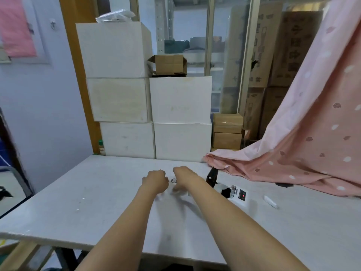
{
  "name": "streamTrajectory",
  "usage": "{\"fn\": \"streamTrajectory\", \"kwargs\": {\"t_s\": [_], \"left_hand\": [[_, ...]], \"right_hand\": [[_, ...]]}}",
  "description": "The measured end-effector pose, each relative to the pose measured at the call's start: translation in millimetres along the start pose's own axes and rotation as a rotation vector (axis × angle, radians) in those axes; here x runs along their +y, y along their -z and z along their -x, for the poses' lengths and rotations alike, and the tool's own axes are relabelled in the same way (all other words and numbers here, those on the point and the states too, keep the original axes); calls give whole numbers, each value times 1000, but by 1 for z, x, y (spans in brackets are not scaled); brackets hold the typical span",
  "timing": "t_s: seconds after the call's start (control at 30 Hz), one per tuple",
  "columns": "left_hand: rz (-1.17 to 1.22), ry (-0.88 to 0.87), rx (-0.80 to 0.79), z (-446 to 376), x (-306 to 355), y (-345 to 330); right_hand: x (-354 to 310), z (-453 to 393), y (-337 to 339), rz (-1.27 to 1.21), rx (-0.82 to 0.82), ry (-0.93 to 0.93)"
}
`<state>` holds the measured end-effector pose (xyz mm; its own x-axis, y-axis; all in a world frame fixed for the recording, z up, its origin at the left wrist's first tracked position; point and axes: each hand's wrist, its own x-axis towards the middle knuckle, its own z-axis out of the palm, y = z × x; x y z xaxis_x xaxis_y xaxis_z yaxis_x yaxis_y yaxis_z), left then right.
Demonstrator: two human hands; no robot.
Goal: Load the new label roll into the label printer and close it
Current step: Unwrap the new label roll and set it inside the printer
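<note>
A small round label roll (173, 180) shows between my two hands, above the middle of the white table (97, 192). My left hand (156, 180) is curled with its fingertips against the roll's left side. My right hand (183, 179) is just right of the roll with its fingers pointing down, blurred, so its grip is unclear. The white label printer (237, 195) lies on the table to the right of my right forearm. Its black lid (212, 176) stands open and a red light shows on its panel.
A pink dotted cloth (293, 153) drapes onto the table's far right. A small white stick-like object (270, 201) lies right of the printer. White boxes (152, 114) are stacked behind the table's far edge, with brown cartons (226, 132) beside them.
</note>
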<state>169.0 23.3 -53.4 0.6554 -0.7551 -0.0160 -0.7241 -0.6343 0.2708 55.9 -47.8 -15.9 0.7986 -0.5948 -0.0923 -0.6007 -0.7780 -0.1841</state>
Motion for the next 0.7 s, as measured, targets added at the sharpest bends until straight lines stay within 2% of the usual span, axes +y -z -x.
{"fn": "streamTrajectory", "kwargs": {"t_s": [0.07,0.23,0.4,0.47,0.57,0.7], "left_hand": [[111,45,-37,-8,-3,-5],[492,81,-104,-15,-6,-14],[646,107,-165,-13,-5,-16],[749,98,-201,-10,-5,-13],[1098,74,-281,-1,-8,-4],[1470,89,-231,20,-7,19]], "right_hand": [[1,-6,-4,35,-51,-12],[0,-19,-15,3,5,-45],[1,-25,-27,-114,59,-61],[2,-23,-28,-172,107,-50],[4,-15,-26,-294,231,-10],[-3,5,-8,-416,395,74]]}}
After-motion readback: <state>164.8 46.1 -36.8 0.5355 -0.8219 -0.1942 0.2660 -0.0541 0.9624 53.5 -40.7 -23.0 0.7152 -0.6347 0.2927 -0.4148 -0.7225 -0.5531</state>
